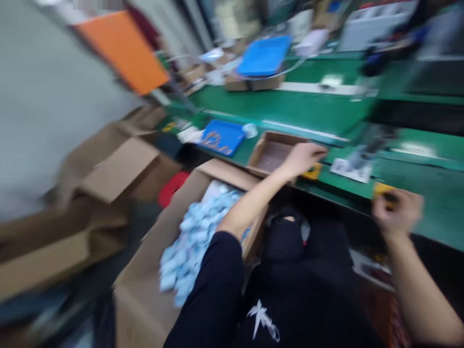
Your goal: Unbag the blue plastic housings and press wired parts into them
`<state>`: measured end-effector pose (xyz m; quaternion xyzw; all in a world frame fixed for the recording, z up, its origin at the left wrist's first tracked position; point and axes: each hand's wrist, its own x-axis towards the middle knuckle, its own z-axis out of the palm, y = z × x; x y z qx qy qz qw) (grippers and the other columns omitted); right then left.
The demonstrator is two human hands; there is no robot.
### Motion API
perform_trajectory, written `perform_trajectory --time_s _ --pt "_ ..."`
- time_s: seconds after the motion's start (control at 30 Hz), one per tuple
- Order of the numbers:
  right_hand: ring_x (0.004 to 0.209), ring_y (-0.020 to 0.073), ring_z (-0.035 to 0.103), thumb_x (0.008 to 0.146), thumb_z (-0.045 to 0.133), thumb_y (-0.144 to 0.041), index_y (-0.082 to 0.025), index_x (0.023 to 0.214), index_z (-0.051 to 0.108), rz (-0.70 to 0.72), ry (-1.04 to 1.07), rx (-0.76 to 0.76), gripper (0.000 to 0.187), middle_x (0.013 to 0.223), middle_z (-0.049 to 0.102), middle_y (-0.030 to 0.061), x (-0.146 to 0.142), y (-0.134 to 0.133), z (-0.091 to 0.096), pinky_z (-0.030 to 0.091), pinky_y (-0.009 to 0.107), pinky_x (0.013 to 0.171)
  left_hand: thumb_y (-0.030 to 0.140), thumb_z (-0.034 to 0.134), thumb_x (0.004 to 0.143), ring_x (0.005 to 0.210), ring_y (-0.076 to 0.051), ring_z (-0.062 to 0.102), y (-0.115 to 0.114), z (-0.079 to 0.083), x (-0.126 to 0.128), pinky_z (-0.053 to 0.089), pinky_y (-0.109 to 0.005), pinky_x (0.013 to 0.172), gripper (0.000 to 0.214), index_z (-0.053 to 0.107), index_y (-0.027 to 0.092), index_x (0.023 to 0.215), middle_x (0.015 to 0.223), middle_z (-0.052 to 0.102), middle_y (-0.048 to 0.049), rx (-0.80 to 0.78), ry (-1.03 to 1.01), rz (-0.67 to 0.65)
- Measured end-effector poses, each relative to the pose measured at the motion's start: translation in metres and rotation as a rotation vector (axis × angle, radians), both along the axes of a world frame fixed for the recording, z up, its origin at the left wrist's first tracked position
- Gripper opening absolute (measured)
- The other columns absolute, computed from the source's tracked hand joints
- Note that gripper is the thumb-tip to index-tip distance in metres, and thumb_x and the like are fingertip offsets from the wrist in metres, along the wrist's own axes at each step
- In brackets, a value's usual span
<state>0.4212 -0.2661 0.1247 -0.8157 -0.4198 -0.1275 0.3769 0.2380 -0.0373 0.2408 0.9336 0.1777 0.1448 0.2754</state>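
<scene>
The picture is smeared by motion. My left hand (303, 157) reaches forward and rests on the near edge of a small shallow cardboard tray (272, 153) on the green workbench (311, 113); its fingers curl over the rim next to a yellow object (313, 171). My right hand (398, 211) sits at the bench's front edge, fingers closed round a small yellow-and-black thing (384, 191) that I cannot name. Below my left arm stands an open carton (145, 290) filled with several pale blue packets (194, 237).
A blue tray (222, 137) lies left of the cardboard tray, another blue tray (264, 56) sits farther back. White labels or papers (350, 169) lie on the bench. Open empty cartons (116, 169) crowd the floor at left. An orange panel (125, 48) stands at the upper left.
</scene>
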Motion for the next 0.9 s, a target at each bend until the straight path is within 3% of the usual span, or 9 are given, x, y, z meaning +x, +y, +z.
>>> perform_trajectory --time_s 0.07,0.13,0.37,0.53,0.73,0.9 --pt "0.097 0.0369 0.064 0.087 0.054 -0.054 -0.023 0.091 0.070 -0.201 -0.054 0.094 0.034 0.096 0.067 0.0198 0.004 -0.068 -0.007 0.054 0.058 0.084 0.022 0.063 0.099 0.108 -0.023 0.075 -0.024 0.007 0.055 0.055 -0.037 0.103 0.022 0.081 0.016 0.112 0.114 0.082 -0.0082 -0.104 -0.062 -0.150" --pt "0.093 0.0318 0.066 0.087 0.058 -0.044 -0.022 0.092 0.066 -0.212 -0.092 0.159 0.024 0.095 0.068 0.0154 0.001 -0.095 -0.014 0.059 0.053 0.084 0.019 0.069 0.093 0.100 -0.023 0.076 -0.035 0.016 0.080 0.058 -0.036 0.096 0.021 0.081 0.016 0.110 0.108 0.083 -0.0085 -0.204 -0.078 -0.192" --pt "0.099 0.0297 0.068 0.089 0.061 -0.032 -0.021 0.100 0.066 -0.150 -0.092 0.180 0.016 0.104 0.070 0.0146 0.004 -0.088 -0.023 0.061 0.050 0.090 0.031 0.077 0.087 0.081 -0.021 0.070 -0.046 0.047 0.095 0.053 -0.033 0.076 0.016 0.084 0.017 0.090 0.085 0.079 -0.0068 -0.146 0.021 -0.281" --pt "0.101 0.0306 0.068 0.087 0.062 -0.031 -0.022 0.101 0.067 -0.149 -0.045 0.185 0.017 0.105 0.070 0.0141 0.003 -0.092 -0.022 0.060 0.051 0.092 0.038 0.082 0.083 0.076 -0.021 0.067 -0.051 0.042 0.119 0.050 -0.033 0.071 0.022 0.081 0.016 0.084 0.079 0.076 -0.0066 -0.100 0.106 -0.269" --pt "0.100 0.0309 0.069 0.086 0.061 -0.030 -0.023 0.098 0.067 -0.152 -0.030 0.196 0.015 0.103 0.071 0.0138 0.003 -0.091 -0.022 0.061 0.052 0.092 0.024 0.077 0.082 0.079 -0.022 0.070 -0.059 0.037 0.143 0.052 -0.033 0.079 0.011 0.074 0.016 0.074 0.079 0.076 -0.0065 -0.012 0.150 -0.327" --pt "0.099 0.0300 0.069 0.088 0.060 -0.029 -0.022 0.097 0.067 -0.157 -0.064 0.203 0.013 0.102 0.072 0.0138 0.002 -0.091 -0.021 0.061 0.050 0.090 0.033 0.077 0.089 0.079 -0.022 0.071 -0.061 0.039 0.135 0.052 -0.031 0.076 0.020 0.077 0.016 0.078 0.075 0.075 -0.0058 0.002 0.124 -0.319"
